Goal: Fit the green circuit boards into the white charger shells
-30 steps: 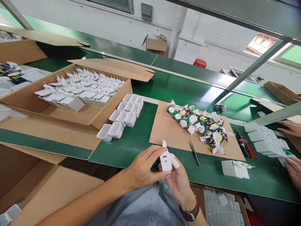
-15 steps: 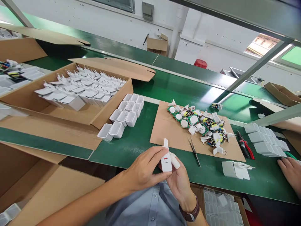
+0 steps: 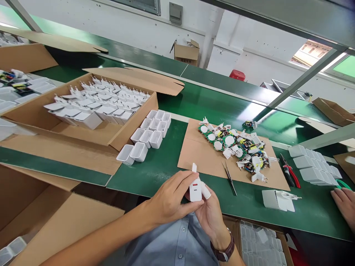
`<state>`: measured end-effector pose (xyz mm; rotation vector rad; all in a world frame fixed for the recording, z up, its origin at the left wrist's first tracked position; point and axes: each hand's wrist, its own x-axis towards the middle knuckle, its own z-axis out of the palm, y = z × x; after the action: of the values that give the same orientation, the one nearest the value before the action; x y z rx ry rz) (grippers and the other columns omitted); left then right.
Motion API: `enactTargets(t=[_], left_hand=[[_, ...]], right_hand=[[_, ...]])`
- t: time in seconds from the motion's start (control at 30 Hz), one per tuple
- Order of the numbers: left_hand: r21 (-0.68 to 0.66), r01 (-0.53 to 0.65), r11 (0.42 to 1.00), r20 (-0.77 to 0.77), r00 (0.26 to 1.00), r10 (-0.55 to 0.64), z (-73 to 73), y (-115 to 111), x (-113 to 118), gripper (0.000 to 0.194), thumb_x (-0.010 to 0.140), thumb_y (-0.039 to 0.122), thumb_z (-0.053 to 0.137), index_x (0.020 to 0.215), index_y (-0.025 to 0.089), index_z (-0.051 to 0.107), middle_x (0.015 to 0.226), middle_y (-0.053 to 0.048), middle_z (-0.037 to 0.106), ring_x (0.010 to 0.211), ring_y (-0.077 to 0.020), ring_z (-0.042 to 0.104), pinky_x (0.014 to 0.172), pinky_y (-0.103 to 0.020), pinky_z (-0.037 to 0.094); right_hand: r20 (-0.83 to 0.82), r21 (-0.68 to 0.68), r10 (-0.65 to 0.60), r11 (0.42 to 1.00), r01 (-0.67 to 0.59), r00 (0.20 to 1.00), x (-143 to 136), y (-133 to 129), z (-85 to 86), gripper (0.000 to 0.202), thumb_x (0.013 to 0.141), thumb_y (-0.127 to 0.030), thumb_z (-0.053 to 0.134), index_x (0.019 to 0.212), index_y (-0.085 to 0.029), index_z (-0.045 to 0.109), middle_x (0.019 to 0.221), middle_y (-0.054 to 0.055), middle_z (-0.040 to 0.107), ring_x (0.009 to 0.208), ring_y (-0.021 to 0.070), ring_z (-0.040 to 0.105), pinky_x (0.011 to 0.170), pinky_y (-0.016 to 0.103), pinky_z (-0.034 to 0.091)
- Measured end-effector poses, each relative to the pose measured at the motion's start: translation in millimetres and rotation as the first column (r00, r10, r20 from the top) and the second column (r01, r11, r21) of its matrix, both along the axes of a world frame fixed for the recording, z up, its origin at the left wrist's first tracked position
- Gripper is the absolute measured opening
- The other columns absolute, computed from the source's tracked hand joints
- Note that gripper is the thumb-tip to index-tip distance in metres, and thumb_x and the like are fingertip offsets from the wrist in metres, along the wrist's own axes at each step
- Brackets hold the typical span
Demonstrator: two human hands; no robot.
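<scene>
Close to my body, both hands hold a white charger (image 3: 195, 193) with a red slot and a smaller dark slot on the face towards me. A white flap stands up from its far end. My left hand (image 3: 171, 195) grips it from the left, fingers over the top and thumb low near the front. My right hand (image 3: 212, 214) closes on its right side, with a white cover on one finger; its other fingers are partly hidden. Beyond the hands, tweezers (image 3: 229, 179) lie at the edge of a cardboard sheet (image 3: 191, 151) bearing a heap of circuit boards (image 3: 235, 144).
To the left, a cardboard box (image 3: 133, 122) contains rows of white chargers, with several white cases (image 3: 139, 152) beside it. Pliers (image 3: 290, 171), another charger (image 3: 277, 200) and stacked cases (image 3: 314, 166) are on the right. Another person's hand (image 3: 344, 201) rests at the right edge.
Both hands keep hold of the charger, almost in the same place. The other person's hand at the right edge has shifted slightly. The whole view has moved a little.
</scene>
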<state>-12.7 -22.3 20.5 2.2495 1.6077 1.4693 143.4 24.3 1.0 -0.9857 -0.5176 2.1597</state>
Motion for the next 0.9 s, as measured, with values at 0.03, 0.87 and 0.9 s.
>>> enactTargets(t=[0.03, 0.87, 0.9], left_hand=[[-0.001, 0.0, 1.0, 0.002, 1.0, 0.0, -0.2, 0, 0, 0.061, 0.097, 0.028, 0.077, 0.15, 0.011, 0.051, 0.126, -0.02, 0.074, 0.114, -0.0301, 0.075, 0.097, -0.041, 0.067], [-0.149, 0.024, 0.989, 0.15, 0.989, -0.001, 2.4, 3, -12, 0.066, 0.094, 0.037, 0.083, 0.152, 0.017, 0.055, 0.131, -0.017, 0.074, 0.116, -0.0291, 0.076, 0.102, -0.039, 0.066], [-0.15, 0.024, 0.988, 0.157, 0.988, 0.0, 2.3, 4, -12, 0.066, 0.094, 0.038, 0.083, 0.151, 0.018, 0.056, 0.13, -0.017, 0.074, 0.114, -0.0286, 0.077, 0.101, -0.038, 0.067]], right_hand=[[-0.001, 0.0, 0.004, 1.0, -0.004, 1.0, 0, 0, 0.1, 0.037, 0.073, -0.043, 0.101, 0.097, -0.02, 0.086, 0.095, 0.003, 0.083, 0.084, 0.0184, 0.075, 0.079, 0.03, 0.064], [-0.03, 0.028, 0.059, 0.998, -0.058, 0.998, -3, -3, 7.7, 0.04, 0.073, -0.047, 0.1, 0.098, -0.019, 0.086, 0.093, 0.008, 0.084, 0.081, 0.0237, 0.079, 0.083, 0.038, 0.068], [-0.029, 0.03, 0.058, 0.998, -0.057, 0.998, -4, -3, 8.5, 0.04, 0.073, -0.047, 0.1, 0.098, -0.019, 0.086, 0.093, 0.008, 0.084, 0.081, 0.0237, 0.079, 0.083, 0.038, 0.068]])
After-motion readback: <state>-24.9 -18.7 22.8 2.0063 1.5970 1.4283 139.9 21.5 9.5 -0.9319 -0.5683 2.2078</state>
